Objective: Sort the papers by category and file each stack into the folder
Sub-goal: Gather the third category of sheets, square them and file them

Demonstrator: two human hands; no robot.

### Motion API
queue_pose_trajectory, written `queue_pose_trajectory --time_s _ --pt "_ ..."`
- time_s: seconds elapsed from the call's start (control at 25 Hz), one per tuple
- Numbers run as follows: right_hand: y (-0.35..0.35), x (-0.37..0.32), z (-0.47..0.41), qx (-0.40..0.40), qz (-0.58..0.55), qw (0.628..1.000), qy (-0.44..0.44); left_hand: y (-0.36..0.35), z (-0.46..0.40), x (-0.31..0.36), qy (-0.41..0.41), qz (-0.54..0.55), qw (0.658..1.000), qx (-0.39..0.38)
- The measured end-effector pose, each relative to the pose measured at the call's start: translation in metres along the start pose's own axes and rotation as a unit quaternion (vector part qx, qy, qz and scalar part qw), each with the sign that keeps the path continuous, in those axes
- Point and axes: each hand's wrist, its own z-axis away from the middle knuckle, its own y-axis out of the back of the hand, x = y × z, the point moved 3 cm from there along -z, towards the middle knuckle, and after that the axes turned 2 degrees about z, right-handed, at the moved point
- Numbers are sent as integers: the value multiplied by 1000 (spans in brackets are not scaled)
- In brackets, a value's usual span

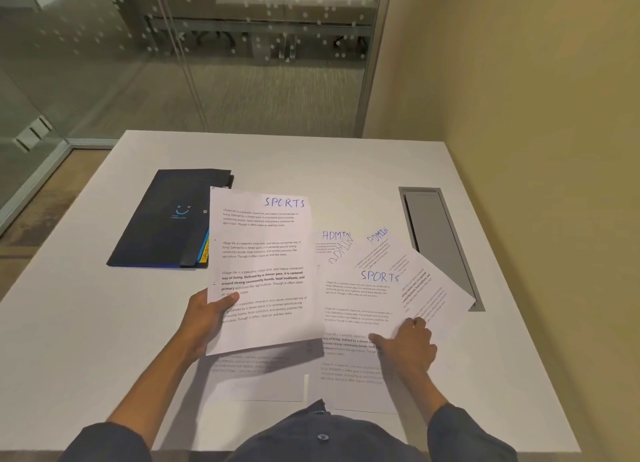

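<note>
Two hands busy: left hand point(204, 318) grips a raised SPORTS sheet point(261, 271), thumb on top; right hand point(407, 345) rests loosely curled on the spread papers point(356, 309), folder point(169, 219) beyond the left fingers.

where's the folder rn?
Head view: the dark folder lies closed on the white table, far left of the papers, its right edge partly covered by the SPORTS sheet held in the left hand.

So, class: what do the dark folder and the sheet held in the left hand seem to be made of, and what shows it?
Folder: probably matte plastic or coated card; it lies stiff and flat with a dull sheen. Sheet: thin white printer paper; it bows where the left hand grips it.
</note>
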Motion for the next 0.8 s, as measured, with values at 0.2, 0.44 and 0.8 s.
queue_pose_trajectory --time_s 0.2,0.44,0.8 --pt "3 0 -6 10 -13 1000 -17 -4 6 3 -6 -10 1000 6" --pt "11 -5 -6 -7 -311 949 47 -8 6 1 -11 -24 1000 9" --pt "105 -8 -19 32 -558 822 104 -13 3 0 -12 -42 999 25"
